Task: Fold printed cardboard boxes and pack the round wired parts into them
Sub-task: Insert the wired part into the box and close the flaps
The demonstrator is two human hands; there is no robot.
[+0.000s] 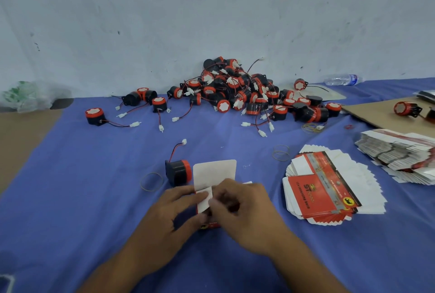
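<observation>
Left hand: the left hand (174,208) grips the printed cardboard box (214,172) from its left side, fingers curled round it and thumb lying on a small white flap.
Right hand: the right hand (240,208) meets the box from the right, fingertips pinching that same small flap; its fingers are bent and hide most of the red print.
Box: half formed, on the blue surface (82,186), with a large white rounded flap standing up on its far side.
Single part: one round wired part (179,171), black with an orange-red band, lies just left of the box's large flap, its red and black wire running away from the box.
Heap: a heap of wired parts (235,90) lies well beyond the box against the wall, with strays spread to the box's far left.
Flat boxes: a fanned stack of flat boxes (324,186) lies to the right of the box; a second stack (397,153) lies further right.
Rubber band: a rubber band (150,190) lies left of the box, near the single part.
Bottle: a plastic water bottle (342,79) lies on its side far beyond the box, to the right.
</observation>
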